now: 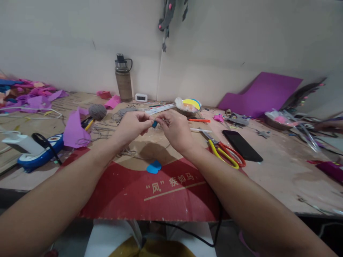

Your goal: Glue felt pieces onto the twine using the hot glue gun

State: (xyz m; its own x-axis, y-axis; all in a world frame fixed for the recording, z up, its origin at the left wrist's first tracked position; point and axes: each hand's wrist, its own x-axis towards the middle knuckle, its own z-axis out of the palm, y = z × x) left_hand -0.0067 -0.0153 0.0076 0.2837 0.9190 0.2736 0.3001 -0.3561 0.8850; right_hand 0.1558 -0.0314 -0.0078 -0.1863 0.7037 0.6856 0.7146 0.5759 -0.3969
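Observation:
My left hand and my right hand meet over the middle of the table, fingertips pinched close together. Between them shows a small dark blue piece, soft-looking like felt or foam; both hands seem to grip it. Fingers cover most of it. Below the hands, a bright blue rounded cut-out lies on the red printed cardboard. Grey yarn trails loosely under my left hand. To the right of my right forearm rest scissors with red and yellow handles.
A black phone lies beside the scissors. Behind stand a water bottle, a small white clock and a bowl. At left are a grey yarn ball, purple scraps and a blue power strip. Another person's hand shows far right.

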